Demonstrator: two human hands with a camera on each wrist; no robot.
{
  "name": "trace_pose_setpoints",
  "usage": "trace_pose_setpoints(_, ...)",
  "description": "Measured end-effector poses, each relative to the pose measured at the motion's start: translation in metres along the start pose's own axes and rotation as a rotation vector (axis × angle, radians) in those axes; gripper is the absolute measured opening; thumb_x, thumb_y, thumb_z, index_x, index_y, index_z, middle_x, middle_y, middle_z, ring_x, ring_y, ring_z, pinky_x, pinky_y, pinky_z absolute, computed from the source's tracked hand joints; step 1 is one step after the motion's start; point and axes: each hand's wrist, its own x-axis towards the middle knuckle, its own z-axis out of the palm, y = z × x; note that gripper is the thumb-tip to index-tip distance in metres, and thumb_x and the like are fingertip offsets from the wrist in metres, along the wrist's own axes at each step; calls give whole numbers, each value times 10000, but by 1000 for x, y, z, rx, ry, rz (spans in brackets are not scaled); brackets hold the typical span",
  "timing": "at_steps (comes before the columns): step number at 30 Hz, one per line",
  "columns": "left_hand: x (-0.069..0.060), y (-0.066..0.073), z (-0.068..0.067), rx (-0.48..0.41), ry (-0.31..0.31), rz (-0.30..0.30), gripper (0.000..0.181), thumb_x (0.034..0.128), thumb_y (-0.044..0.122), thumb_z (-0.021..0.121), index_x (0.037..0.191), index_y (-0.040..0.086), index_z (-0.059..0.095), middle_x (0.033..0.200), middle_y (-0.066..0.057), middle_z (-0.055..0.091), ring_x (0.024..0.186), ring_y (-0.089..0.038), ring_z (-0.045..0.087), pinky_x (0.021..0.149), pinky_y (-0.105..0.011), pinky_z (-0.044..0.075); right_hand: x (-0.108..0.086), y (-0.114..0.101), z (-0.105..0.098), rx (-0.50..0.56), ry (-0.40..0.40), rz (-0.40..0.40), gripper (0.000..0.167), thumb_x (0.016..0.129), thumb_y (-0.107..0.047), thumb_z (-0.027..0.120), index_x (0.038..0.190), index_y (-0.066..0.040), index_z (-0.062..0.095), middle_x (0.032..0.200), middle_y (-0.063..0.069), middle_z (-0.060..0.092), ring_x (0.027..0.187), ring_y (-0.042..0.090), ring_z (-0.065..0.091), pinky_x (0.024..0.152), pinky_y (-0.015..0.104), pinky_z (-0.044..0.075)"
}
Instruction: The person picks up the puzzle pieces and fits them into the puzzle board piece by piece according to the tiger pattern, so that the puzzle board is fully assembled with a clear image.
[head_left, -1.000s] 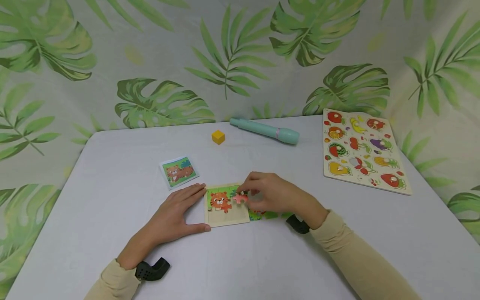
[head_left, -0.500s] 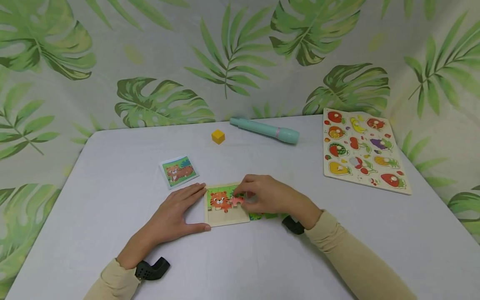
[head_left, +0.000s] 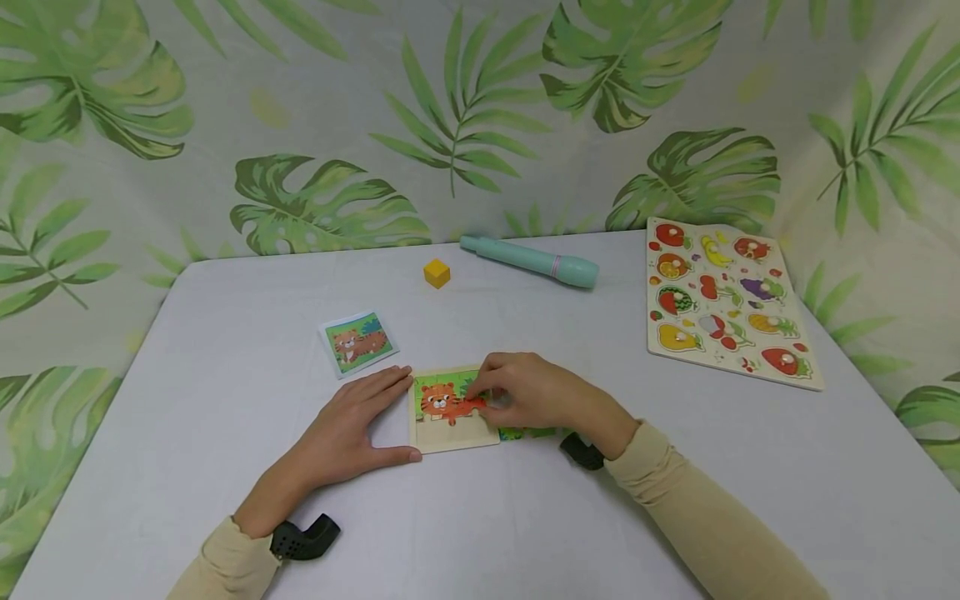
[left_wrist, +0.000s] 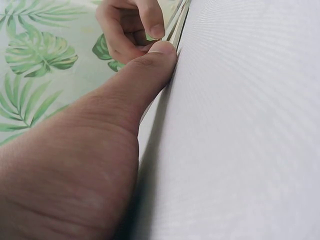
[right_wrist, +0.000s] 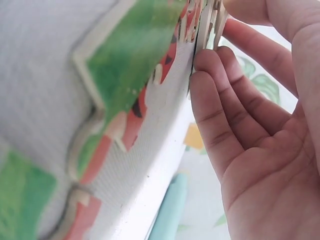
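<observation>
A square wooden puzzle board (head_left: 442,439) with a partly filled tiger picture lies mid-table. My left hand (head_left: 337,429) rests at its left edge, thumb and fingers spread and touching the frame. The thumb (left_wrist: 150,62) lies against the board's edge in the left wrist view. Over the board's right side, my right hand (head_left: 536,390) pinches an orange-red puzzle piece (head_left: 471,406) beside the tiger's head; the fingers hide part of it. In the right wrist view, loose green-and-red puzzle pieces (right_wrist: 127,65) lie on the cloth near the right hand.
A small tiger picture card (head_left: 360,342) lies behind the left hand. Farther back are a yellow cube (head_left: 437,273) and a mint-green microphone-shaped object (head_left: 532,261). A fruit peg puzzle (head_left: 727,304) lies at the right. Leaf-patterned cloth hangs behind the white table.
My right hand has moved slightly left and down with the puzzle piece, which now lies against the tiger's head section. The left hand has stayed in place.
</observation>
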Motion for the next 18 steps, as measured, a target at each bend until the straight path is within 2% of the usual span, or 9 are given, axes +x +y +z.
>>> trace_pose_setpoints(18,0,0,-1,-6,4,1,1018,791,661,795,1571,110,445,1655,-27,380,1526,-263,353,1193,-563,317,1,0,3,-48,8,-6,235,912,-176,722,1134,-189,798,1073,-35,685,854,85,608,767,213,521)
